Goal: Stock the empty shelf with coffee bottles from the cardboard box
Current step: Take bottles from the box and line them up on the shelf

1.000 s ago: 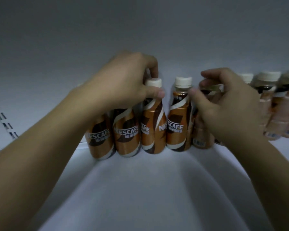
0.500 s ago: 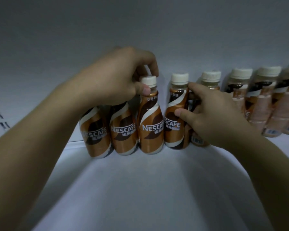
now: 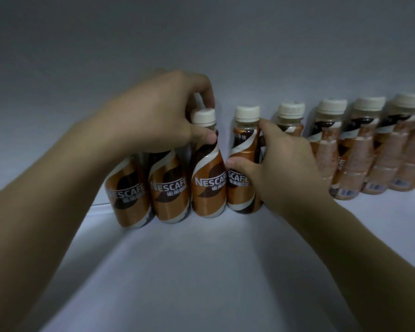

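A: Where do the two bottles in hand stand?

B: The third bottle (image 3: pixel 209 188) from the left and the fourth bottle (image 3: pixel 243 144) are upright at the back of the shelf (image 3: pixel 201 271). They stand side by side, bodies all but touching, long axes vertical and white caps up.

A: And the hands?

B: The left hand (image 3: pixel 158 116) reaches over from the upper left. It pinches the third bottle's neck just below the cap, thumb in front and forefinger curled behind. The right hand (image 3: pixel 285 164) comes in from the right and grips the fourth bottle at mid-body, thumb pressed on the label. Its fingers probably wrap the far side, though the bottle hides them.

A: So what does the next move turn on?

B: As I judge it, a twist about the upright axis rather than a lift. The third bottle's label faces squarely out. The fourth's is swung a little left, with its first letters out of sight. The right hand is the one on that bottle, so the twist falls to it.

A: Is there room?

B: It's tight. Two more bottles (image 3: pixel 170 195) stand just to the left, under the left wrist. The right-hand row (image 3: pixel 355 152) begins just beyond the right knuckles, barcodes facing outward.
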{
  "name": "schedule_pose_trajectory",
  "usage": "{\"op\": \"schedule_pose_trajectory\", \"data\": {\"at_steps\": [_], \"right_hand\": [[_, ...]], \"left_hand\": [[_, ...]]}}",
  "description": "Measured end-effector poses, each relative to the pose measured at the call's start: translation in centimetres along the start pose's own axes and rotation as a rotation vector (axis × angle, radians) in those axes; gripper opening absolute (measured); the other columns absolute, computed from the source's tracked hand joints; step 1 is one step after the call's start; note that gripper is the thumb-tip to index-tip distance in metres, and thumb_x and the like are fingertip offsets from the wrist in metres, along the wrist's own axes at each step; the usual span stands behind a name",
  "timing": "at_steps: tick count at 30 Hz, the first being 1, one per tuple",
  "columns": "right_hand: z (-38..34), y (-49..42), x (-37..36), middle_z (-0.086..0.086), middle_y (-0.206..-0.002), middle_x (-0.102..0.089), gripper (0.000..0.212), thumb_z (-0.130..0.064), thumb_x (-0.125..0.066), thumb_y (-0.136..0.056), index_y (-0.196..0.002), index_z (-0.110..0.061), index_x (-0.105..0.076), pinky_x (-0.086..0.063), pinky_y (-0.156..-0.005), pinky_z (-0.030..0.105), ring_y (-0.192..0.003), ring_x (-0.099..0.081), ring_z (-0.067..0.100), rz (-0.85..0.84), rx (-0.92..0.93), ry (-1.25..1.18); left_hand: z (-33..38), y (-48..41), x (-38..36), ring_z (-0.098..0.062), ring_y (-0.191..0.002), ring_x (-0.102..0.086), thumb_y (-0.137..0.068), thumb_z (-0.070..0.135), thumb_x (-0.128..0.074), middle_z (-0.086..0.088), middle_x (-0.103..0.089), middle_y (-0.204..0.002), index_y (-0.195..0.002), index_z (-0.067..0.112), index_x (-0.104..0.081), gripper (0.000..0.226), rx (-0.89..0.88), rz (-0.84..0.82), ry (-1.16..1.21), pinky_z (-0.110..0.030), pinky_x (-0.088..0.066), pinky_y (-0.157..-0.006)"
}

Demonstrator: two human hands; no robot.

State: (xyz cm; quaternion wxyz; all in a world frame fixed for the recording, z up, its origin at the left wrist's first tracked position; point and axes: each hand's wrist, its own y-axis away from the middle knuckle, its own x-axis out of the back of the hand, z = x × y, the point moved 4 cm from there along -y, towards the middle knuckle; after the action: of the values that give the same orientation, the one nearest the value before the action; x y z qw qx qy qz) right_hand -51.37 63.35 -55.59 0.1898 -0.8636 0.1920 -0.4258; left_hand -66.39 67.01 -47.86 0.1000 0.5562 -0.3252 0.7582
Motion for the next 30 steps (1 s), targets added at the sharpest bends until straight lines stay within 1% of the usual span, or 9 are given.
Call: {"op": "schedule_pose_trajectory", "data": {"at_steps": [4,7,12,15,17,20,23,27,30], "right_hand": [[0.4,0.0,0.1,-0.008,-0.123,-0.062,0.059,-0.032,-0.073,-0.078,-0.131,-0.027,-0.048,-0.039,-0.089,0.026,-0.108,-0.055,0.009,0.028,-0.041,-0.083],[0.6,-0.2,0.1,-0.009,-0.124,-0.061,0.060,-0.025,-0.073,-0.080,-0.134,-0.028,-0.045,-0.037,-0.086,0.025,-0.098,-0.048,0.001,-0.009,-0.066,-0.181],[1.0,-0.3,0.1,-0.008,-0.124,-0.064,0.059,-0.016,-0.072,-0.081,-0.133,-0.028,-0.045,-0.047,-0.095,0.035,-0.111,-0.059,0.012,-0.075,-0.106,-0.324],[1.0,-0.3,0.4,-0.009,-0.126,-0.063,0.060,-0.018,-0.071,-0.082,-0.134,-0.030,-0.042,-0.052,-0.091,0.038,-0.101,-0.061,0.012,-0.128,-0.088,-0.315],[0.8,-0.2,0.8,-0.012,-0.125,-0.061,0.062,-0.028,-0.072,-0.081,-0.136,-0.030,-0.042,-0.047,-0.089,0.028,-0.102,-0.057,0.008,-0.141,-0.047,-0.205],[0.3,0.0,1.3,-0.012,-0.115,-0.062,0.060,-0.038,-0.075,-0.076,-0.130,-0.029,-0.050,-0.039,-0.081,0.020,-0.094,-0.048,0.000,-0.080,0.005,-0.102],[-0.1,0.2,1.2,-0.015,-0.104,-0.062,0.051,-0.035,-0.074,-0.078,-0.125,-0.030,-0.055,-0.038,-0.080,0.020,-0.091,-0.049,0.000,-0.023,0.019,-0.093],[0.3,-0.1,1.0,-0.018,-0.102,-0.058,0.052,-0.027,-0.072,-0.080,-0.128,-0.028,-0.052,-0.041,-0.078,0.016,-0.094,-0.052,0.001,-0.007,0.010,-0.173],[0.8,-0.3,1.0,-0.017,-0.110,-0.061,0.053,-0.023,-0.071,-0.083,-0.130,-0.030,-0.050,-0.047,-0.073,0.014,-0.092,-0.058,0.000,-0.064,0.014,-0.248]], "left_hand": [[-0.2,-0.1,0.0,0.002,-0.075,-0.056,-0.071,0.037,-0.079,0.015,-0.063,-0.084,-0.103,0.035,-0.058,0.038,0.013,0.027,0.015,-0.022,-0.049,-0.066],[-0.5,0.0,0.3,0.005,-0.075,-0.055,-0.072,0.035,-0.079,0.016,-0.064,-0.085,-0.102,0.036,-0.058,0.037,0.021,0.014,0.026,-0.018,-0.047,-0.065],[-0.2,0.0,0.0,-0.007,-0.080,-0.060,-0.074,0.035,-0.077,0.010,-0.065,-0.092,-0.107,0.035,-0.057,0.038,0.013,0.012,0.000,-0.024,-0.049,-0.067],[0.0,0.0,-0.1,-0.012,-0.084,-0.061,-0.075,0.036,-0.076,0.009,-0.065,-0.096,-0.109,0.034,-0.056,0.040,-0.001,0.000,-0.020,-0.030,-0.052,-0.071],[0.2,0.1,-0.1,-0.013,-0.089,-0.060,-0.075,0.039,-0.075,0.009,-0.062,-0.100,-0.110,0.034,-0.056,0.040,-0.013,-0.004,-0.047,-0.033,-0.052,-0.075],[0.6,0.2,0.6,-0.009,-0.093,-0.055,-0.078,0.046,-0.069,0.011,-0.056,-0.107,-0.117,0.034,-0.055,0.043,-0.049,-0.008,-0.059,-0.026,-0.046,-0.074],[2.0,-0.2,1.0,-0.006,-0.099,-0.052,-0.079,0.045,-0.068,0.013,-0.055,-0.115,-0.127,0.037,-0.050,0.052,-0.079,-0.042,-0.030,-0.022,-0.042,-0.075],[4.4,-1.5,-0.2,-0.012,-0.110,-0.054,-0.079,0.035,-0.074,0.010,-0.058,-0.122,-0.133,0.038,-0.047,0.061,-0.144,-0.125,-0.100,-0.034,-0.046,-0.092],[4.9,-2.4,-0.9,-0.014,-0.109,-0.056,-0.081,0.039,-0.071,0.007,-0.060,-0.122,-0.131,0.031,-0.052,0.054,-0.169,-0.115,-0.124,-0.028,-0.044,-0.087]]}}
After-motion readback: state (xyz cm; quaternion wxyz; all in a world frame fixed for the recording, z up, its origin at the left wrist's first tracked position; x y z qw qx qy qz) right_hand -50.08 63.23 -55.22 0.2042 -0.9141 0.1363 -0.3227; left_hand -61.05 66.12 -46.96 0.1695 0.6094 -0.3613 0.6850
